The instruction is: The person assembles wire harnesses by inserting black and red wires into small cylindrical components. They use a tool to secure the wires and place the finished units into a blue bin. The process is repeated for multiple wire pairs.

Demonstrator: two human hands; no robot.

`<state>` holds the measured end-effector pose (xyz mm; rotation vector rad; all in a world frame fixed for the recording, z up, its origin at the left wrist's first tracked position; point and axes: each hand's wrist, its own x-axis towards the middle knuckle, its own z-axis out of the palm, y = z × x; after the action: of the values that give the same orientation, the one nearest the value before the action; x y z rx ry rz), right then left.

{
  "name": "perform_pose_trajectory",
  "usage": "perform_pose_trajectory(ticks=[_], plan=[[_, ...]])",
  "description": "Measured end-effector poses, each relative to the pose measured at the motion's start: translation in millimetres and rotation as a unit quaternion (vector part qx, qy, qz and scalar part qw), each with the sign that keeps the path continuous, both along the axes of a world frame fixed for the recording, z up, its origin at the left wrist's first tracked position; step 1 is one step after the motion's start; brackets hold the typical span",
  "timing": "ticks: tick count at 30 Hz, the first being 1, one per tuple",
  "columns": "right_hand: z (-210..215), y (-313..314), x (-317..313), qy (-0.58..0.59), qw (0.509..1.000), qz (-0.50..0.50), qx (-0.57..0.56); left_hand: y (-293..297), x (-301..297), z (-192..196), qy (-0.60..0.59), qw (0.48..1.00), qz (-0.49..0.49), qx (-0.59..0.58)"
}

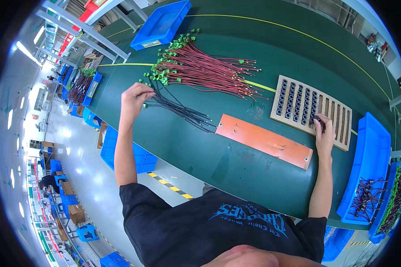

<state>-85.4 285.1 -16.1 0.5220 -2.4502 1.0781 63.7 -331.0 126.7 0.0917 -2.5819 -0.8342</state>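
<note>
My left hand is pinched at the green-connector end of a bunch of black wires, which fan out to the right across the green table. Its fingertips hold a black wire. Beyond them lies a large pile of red wires with green connectors at their left ends. My right hand is at the near edge of a slotted wooden rack, its fingers closed on a small black ring-shaped part. Rows of similar black parts fill the rack's left slots. Between my hands lies an orange board with small pins.
A blue tray stands at the far left of the table. At the right, a long blue bin holds short dark red wires, beside another bin of green-tipped wires. Metal frame legs rise at the far left.
</note>
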Motion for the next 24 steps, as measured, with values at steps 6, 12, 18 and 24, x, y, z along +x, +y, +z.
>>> perform_pose_trajectory(ticks=[6, 12, 18, 24], plan=[[-2, 1, -2, 0.033, 0.999, 0.009, 0.003, -14, -5, 15, -0.009, 0.995, 0.052, 0.080], [-1, 3, -3, 0.016, 1.000, 0.005, 0.012, -28, -17, 41, 0.156, 0.976, 0.103, -0.112], [-4, 0, -2, -0.027, 0.997, 0.006, -0.071, -37, -34, 95, 0.234, 0.963, 0.067, -0.115], [-8, 1, -3, -0.065, 0.987, -0.038, -0.140, 29, -28, 130, 0.283, 0.953, -0.007, -0.105]])
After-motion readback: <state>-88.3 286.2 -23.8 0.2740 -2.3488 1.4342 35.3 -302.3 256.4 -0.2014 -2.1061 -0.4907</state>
